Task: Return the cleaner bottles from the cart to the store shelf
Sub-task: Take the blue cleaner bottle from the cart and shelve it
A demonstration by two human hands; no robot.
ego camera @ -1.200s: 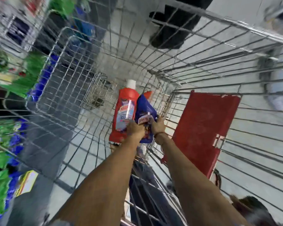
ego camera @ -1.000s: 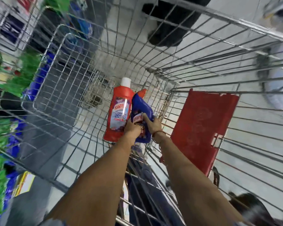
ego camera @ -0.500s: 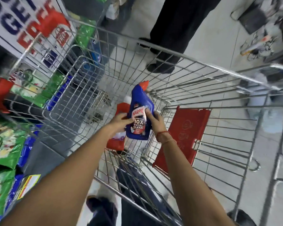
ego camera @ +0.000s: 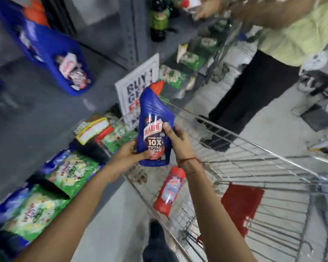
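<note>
Two hands, left hand (ego camera: 128,155) and right hand (ego camera: 178,138), hold the blue bottle (ego camera: 154,129) up over the cart (ego camera: 254,167), fingers wrapped around it. Next, carry it to the shelf (ego camera: 45,118). The red bottle (ego camera: 169,191) waits inside.

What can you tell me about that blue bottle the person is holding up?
The blue bottle looks like glossy plastic, wide at the base and narrowing to a bent neck with a red-orange cap. Its label reads "10X". It is held roughly upright above the cart's edge: the left hand grips its lower left side, the right hand its right side.
</note>
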